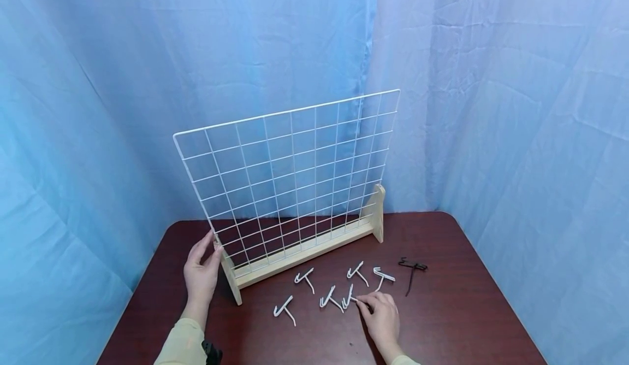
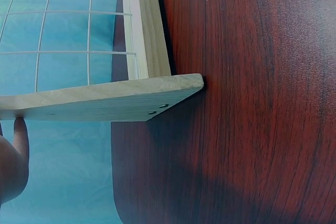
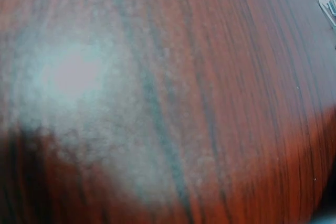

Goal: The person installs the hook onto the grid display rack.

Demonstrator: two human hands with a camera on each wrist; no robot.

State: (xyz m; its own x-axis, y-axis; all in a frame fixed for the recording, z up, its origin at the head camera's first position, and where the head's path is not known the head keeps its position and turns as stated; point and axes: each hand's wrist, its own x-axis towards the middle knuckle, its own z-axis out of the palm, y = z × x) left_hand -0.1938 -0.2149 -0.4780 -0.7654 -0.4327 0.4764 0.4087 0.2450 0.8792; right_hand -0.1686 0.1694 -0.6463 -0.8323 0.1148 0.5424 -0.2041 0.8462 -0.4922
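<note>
The right hand [image 1: 382, 321] is pinching a hook [image 1: 348, 298] by its stem end, over the near half of the bench [image 1: 457, 305]; the fingertips are hiding that end. Five other white hooks [image 1: 304, 277] are lying between the stand [image 1: 304, 254] and the bench's near edge, which the head view is cutting off. A black hook [image 1: 413, 266] is lying apart from them, toward the right edge.

The left hand [image 1: 202, 269] is grasping the upper part of the stand's left end, near the bench's left edge, and is covering part of the wood there. The stand is running obliquely, its right end sitting nearer the far edge, and is holding the wire grid [image 1: 295, 171] upright. In the left wrist view, most of that hand is falling outside the picture, with one digit touching the wood.

The right wrist view is showing mostly blurred bench under a glare; pale shapes in its upper right corner are being cut off, too partial to make out surely. Blue curtains [image 1: 304, 37] are hanging beyond the bench.
</note>
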